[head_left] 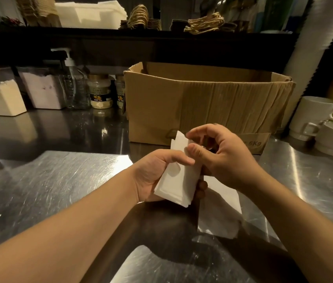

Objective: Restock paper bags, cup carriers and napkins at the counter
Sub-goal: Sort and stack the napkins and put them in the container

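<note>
A small stack of white napkins (177,181) is gripped in my left hand (153,174) just above the steel counter (59,180). My right hand (220,154) pinches the top edge of that stack with thumb and forefinger. More white napkins (219,213) lie flat on the counter right under my hands. An open cardboard box (202,107) stands just behind. On the upper shelf sit a pile of white napkins (92,14) and brown paper bags with twine handles (204,24).
Two tubs (2,97) of powder, a pump bottle (73,86) and two jars (100,91) line the counter's back left. White mugs (315,117) are stacked at the right, beside a tall sleeve of white cups (313,37). A dark shelf runs across the back.
</note>
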Demonstrator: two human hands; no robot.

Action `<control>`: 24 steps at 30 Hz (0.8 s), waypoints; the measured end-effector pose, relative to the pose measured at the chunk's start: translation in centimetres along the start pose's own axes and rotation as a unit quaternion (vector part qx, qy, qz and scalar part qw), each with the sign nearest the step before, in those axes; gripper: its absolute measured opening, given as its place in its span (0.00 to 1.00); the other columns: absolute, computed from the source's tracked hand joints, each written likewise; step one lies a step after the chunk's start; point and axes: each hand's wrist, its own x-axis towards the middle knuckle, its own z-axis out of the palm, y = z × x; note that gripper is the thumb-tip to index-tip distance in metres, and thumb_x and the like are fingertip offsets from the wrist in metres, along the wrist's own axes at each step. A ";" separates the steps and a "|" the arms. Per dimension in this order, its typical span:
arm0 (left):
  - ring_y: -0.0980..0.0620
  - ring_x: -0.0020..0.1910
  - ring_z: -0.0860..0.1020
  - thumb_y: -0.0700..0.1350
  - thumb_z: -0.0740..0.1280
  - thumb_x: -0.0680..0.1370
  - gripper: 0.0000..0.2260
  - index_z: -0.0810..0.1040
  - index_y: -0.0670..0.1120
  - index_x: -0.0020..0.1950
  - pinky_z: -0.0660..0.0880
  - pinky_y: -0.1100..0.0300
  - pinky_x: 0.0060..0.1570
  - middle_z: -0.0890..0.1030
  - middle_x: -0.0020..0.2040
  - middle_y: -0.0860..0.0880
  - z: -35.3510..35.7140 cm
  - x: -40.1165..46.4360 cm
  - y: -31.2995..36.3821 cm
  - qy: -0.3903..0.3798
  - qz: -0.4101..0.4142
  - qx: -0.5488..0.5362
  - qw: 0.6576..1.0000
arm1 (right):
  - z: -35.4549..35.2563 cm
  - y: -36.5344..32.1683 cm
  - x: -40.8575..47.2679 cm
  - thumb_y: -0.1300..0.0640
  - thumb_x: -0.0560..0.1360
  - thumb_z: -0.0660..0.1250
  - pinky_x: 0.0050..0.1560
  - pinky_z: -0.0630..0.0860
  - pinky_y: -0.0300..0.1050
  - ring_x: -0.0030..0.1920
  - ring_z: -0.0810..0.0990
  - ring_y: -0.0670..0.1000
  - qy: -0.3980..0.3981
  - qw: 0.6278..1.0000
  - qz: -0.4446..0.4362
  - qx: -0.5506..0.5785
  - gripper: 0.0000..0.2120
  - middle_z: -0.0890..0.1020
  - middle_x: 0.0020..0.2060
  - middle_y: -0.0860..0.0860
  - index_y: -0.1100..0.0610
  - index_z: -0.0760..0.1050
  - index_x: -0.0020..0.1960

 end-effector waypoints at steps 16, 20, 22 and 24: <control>0.45 0.47 0.80 0.45 0.70 0.64 0.24 0.76 0.52 0.60 0.80 0.51 0.47 0.83 0.45 0.45 0.0 0.0 0.1 0.044 0.001 0.019 0.999 | -0.4 0.5 0.1 0.54 0.78 0.70 0.41 0.86 0.52 0.51 0.83 0.53 -0.025 0.999 0.001 0.037 0.03 0.82 0.50 0.48 0.46 0.79 0.50; 0.45 0.48 0.79 0.45 0.70 0.65 0.24 0.75 0.51 0.62 0.78 0.49 0.50 0.81 0.47 0.44 0.0 -0.1 0.2 0.019 -0.024 0.021 0.999 | -0.4 0.0 0.1 0.52 0.77 0.70 0.39 0.86 0.54 0.53 0.82 0.54 0.010 0.998 0.007 0.064 0.04 0.79 0.53 0.50 0.44 0.78 0.50; 0.45 0.46 0.80 0.45 0.70 0.65 0.23 0.76 0.51 0.61 0.77 0.48 0.51 0.83 0.45 0.44 -0.1 -0.2 0.1 0.009 -0.029 0.028 0.999 | -0.4 -0.1 0.1 0.50 0.77 0.70 0.45 0.86 0.53 0.56 0.81 0.51 -0.004 0.998 0.012 0.061 0.08 0.79 0.56 0.46 0.39 0.76 0.53; 0.45 0.46 0.80 0.45 0.71 0.65 0.24 0.76 0.51 0.61 0.77 0.47 0.53 0.83 0.44 0.44 -0.1 -0.2 0.1 0.015 -0.031 0.036 0.999 | -0.4 -0.3 0.0 0.50 0.77 0.70 0.45 0.86 0.54 0.56 0.81 0.52 -0.026 0.997 0.028 0.065 0.08 0.80 0.56 0.48 0.39 0.76 0.53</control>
